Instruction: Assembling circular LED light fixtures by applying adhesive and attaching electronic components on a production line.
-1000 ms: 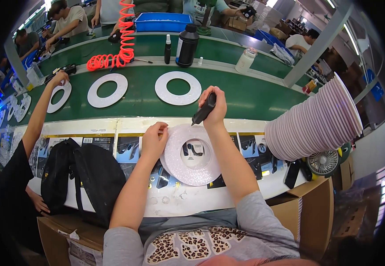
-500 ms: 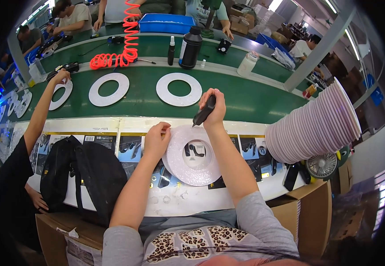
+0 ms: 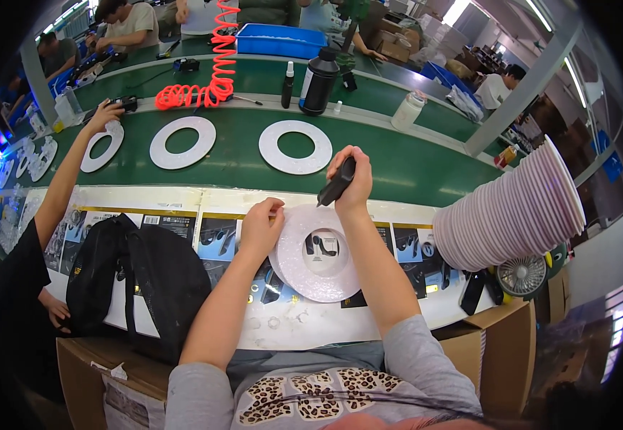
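A white, speckled flat ring lies before me, with the edge of another seeming to show beneath it on its left. My right hand is wrapped round a black handheld tool with a narrow tip. That tip points down at the ring's upper rim; I cannot tell whether it touches. At the ring's upper left is my left hand, its fingers curled with thumb and fingertips close together. What they hold, if anything, is hidden. Through the ring's hole a printed sheet shows.
Similar rings lie spaced along the green belt. A tilted stack of white rings stands right, by a small fan. Left are a black bag and a co-worker's arm. Bottles and a red coiled hose are beyond.
The whole view has shifted slightly. Both my hands keep their places by the ring, the tool still in my right. The co-worker's hand at left has moved a little farther away, beyond its ring.
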A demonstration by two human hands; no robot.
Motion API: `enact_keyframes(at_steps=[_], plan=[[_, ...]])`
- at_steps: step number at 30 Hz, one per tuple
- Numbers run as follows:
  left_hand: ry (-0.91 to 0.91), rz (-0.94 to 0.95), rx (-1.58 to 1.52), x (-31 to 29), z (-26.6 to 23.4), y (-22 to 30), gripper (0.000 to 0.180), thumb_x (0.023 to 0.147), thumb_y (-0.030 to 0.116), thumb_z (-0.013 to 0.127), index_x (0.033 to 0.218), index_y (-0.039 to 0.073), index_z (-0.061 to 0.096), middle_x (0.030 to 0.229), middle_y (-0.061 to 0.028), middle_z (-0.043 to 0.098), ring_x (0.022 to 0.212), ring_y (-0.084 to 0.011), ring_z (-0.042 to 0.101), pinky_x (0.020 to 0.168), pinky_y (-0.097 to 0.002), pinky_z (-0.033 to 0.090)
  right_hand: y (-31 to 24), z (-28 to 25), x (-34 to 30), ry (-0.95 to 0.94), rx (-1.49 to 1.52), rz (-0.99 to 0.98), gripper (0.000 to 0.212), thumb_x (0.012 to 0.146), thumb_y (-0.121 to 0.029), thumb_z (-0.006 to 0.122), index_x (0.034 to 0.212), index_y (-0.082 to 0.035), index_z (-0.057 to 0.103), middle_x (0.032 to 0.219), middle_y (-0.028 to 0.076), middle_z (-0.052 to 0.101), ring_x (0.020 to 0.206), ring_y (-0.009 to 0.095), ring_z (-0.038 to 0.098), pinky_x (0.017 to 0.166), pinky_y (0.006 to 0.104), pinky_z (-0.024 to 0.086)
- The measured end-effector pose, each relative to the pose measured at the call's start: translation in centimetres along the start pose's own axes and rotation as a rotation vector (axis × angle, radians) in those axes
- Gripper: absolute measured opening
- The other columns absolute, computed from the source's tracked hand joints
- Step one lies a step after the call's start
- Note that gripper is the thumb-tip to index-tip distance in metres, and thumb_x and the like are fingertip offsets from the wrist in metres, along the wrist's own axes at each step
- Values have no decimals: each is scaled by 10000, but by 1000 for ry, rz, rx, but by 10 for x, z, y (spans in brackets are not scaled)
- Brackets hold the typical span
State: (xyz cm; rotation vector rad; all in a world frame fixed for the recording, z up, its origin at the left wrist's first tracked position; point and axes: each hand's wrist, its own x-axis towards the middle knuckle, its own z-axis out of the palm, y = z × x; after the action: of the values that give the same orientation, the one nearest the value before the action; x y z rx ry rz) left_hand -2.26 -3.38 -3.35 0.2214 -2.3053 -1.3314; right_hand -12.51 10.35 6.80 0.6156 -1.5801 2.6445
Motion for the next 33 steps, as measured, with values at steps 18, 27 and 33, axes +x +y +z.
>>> enact_keyframes(at_steps=[18,27,33], plan=[[46,-29,-37,3,1,-7,151,909,64,520,1027,33,608,870,-129,694,741,-232,681,675,-315,529,20,31,-22,-140,120,178,426,944,-360,367,632,-74,420,512,42,411,495,133,396,528,267,332],[55,-30,-39,2,0,-6,146,904,65,526,1016,35,614,863,-122,693,729,-230,677,668,-314,528,23,32,-23,-140,125,186,424,943,-358,379,633,-73,422,519,43,413,494,130,396,523,263,332],[59,-20,-29,2,1,-8,139,910,69,522,1017,38,604,851,-120,693,724,-232,675,668,-317,527,19,33,-23,-143,116,126,434,955,-354,371,644,-68,468,523,49,468,472,133,462,482,252,383]])
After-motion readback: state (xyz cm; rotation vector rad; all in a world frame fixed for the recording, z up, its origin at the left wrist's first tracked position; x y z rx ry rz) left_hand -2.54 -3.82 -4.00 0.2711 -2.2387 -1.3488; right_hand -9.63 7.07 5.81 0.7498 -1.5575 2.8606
